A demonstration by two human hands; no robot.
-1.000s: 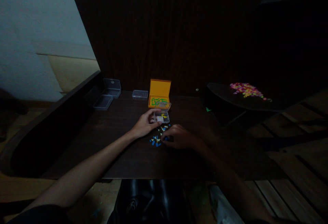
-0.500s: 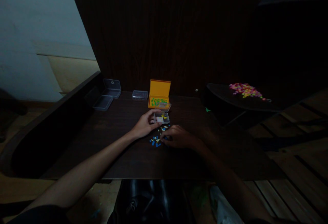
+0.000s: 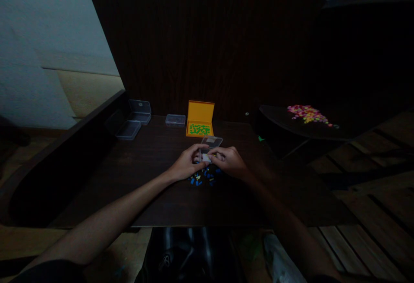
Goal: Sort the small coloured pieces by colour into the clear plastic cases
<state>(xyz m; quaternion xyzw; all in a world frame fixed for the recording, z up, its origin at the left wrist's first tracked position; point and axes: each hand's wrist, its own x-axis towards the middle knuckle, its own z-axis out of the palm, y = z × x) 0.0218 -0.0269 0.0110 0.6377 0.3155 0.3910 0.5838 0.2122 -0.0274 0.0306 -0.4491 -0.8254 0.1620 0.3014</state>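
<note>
On the dark wooden table [image 3: 155, 192] my left hand [image 3: 185, 164] curls round the left side of a small clear plastic box [image 3: 208, 149] with its lid raised. My right hand [image 3: 230, 161] reaches the box from the right, its fingers pinched together at the box's rim; what they pinch is too small to make out. Under both hands lies a scatter of small blue, yellow and white pieces [image 3: 202, 178]. Behind them an open orange case [image 3: 199, 119] holds green pieces.
Clear plastic boxes sit at the back left: an open one [image 3: 132, 119] and a shut one [image 3: 175, 120]. A dark round tray [image 3: 291, 125] on the right carries a heap of pink and yellow pieces [image 3: 306, 114]. A dark wooden panel rises behind the table.
My right hand rose from the loose pieces up to the clear box. The box shifted towards me, off the orange case, with its lid up. My left hand stayed on it.
</note>
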